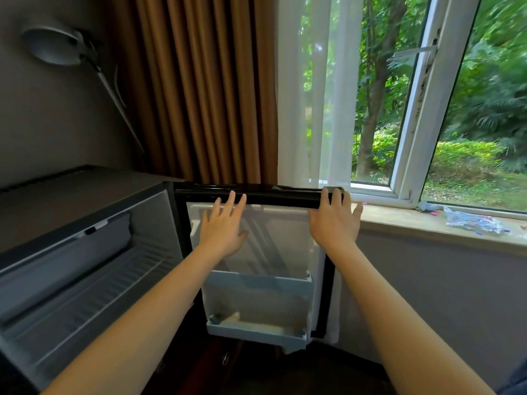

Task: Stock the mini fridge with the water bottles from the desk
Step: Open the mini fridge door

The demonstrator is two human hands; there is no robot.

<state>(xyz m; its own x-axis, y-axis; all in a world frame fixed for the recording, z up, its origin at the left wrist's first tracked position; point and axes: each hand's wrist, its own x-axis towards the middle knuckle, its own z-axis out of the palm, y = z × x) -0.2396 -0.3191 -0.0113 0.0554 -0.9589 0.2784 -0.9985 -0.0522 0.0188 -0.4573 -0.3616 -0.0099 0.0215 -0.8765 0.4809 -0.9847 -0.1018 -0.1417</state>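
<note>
The mini fridge (pixel 71 252) stood at the left of the view with its door (pixel 256 252) swung fully open toward the window wall, the inner face of the door turned to the camera. The fridge cavity showed a wire shelf (pixel 94 292) and no contents that could be made out. The left hand (pixel 224 223) lay flat against the upper part of the door's inner liner, its fingers (pixel 231 199) spread and extended, the tips reaching the black gasket strip along the top edge; it gripped nothing. The right hand (pixel 335 218) was placed at the top outer corner of the door, fingers curled over the top edge and closed around it, thumb pointing toward the windowsill (pixel 427 226). Two light-blue door shelves were fitted to the liner: an upper one (pixel 256 283) behind a translucent guard and a lower one (pixel 256 332) at the bottom. A pale object lay in the lower shelf, too blurred to identify. No water bottles and no desk were in view, so their location could not be determined. A brown curtain (pixel 199 89) and a sheer white curtain (pixel 313 89) hung behind the door. A clear plastic bag (pixel 473 222) of small items rested on the windowsill, well apart from the right hand. A lamp (pixel 57 47) leaned on the wall above the fridge.
</note>
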